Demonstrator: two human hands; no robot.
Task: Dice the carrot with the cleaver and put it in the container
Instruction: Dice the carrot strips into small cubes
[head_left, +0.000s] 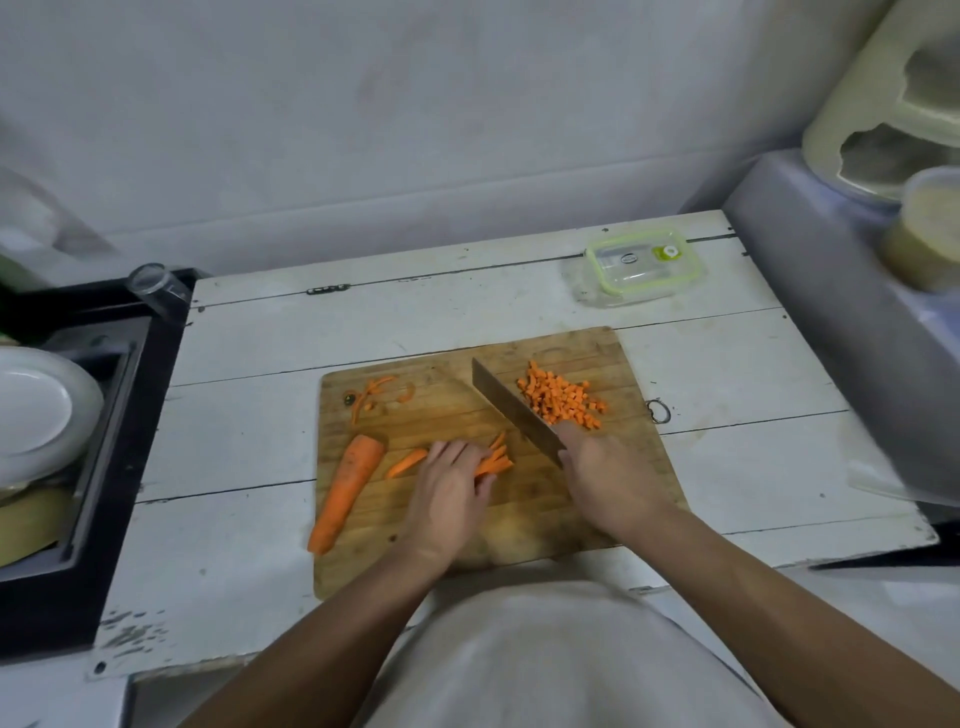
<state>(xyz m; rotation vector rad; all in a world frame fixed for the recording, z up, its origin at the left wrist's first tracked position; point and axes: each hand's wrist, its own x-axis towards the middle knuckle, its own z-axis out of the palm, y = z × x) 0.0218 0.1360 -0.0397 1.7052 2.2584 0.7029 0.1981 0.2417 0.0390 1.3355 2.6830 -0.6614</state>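
One white plank counter (234, 467) carries a wooden cutting board (519, 530) at its centre. On the board, the right hand (608, 478) grips the cleaver (508, 410), blade pointing to 11 o'clock; the left hand (447, 483) holds down carrot sticks (498, 458) with curled fingers. The lidded container (644, 266) sits at the board's 1 o'clock, well apart. An uncut carrot piece (345, 488) lies at 8 o'clock, diced carrot (561, 401) heaped at 2 o'clock.

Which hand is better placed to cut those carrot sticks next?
Likely the right hand: it grips the cleaver, blade just beside the carrot sticks, which the left hand holds down on the cutting board.
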